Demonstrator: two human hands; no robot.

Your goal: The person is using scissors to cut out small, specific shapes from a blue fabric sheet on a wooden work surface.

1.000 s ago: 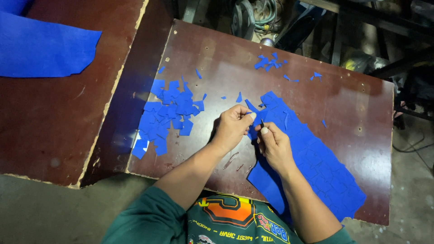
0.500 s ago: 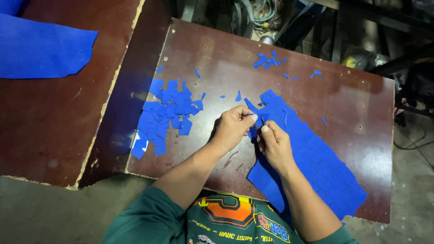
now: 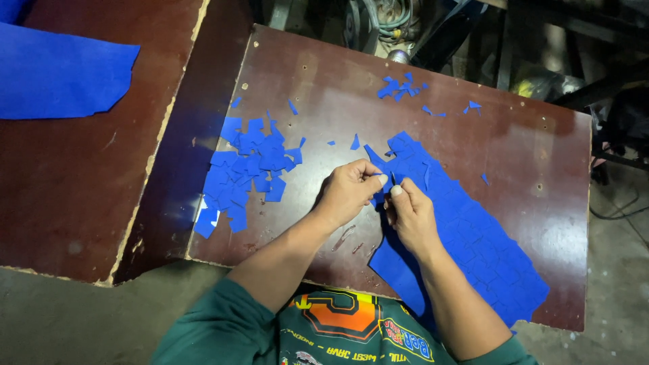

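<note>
A long blue sheet (image 3: 473, 236), scored into small squares, lies diagonally on the dark brown table (image 3: 527, 149). My left hand (image 3: 350, 192) and my right hand (image 3: 409, 213) meet at the sheet's upper left edge. Both pinch the same small blue piece between thumb and fingertips. A pile of loose blue cut pieces (image 3: 247, 169) lies to the left of my left hand.
A few blue scraps (image 3: 402, 88) lie near the table's far edge. A larger blue sheet (image 3: 61, 74) rests on a second brown table (image 3: 67, 203) at the left. Dark machine parts and cables stand beyond the far edge, with concrete floor below and to the right.
Both hands stay at the sheet's edge, with only small finger movements there. The pile and the sheet lie as before.
</note>
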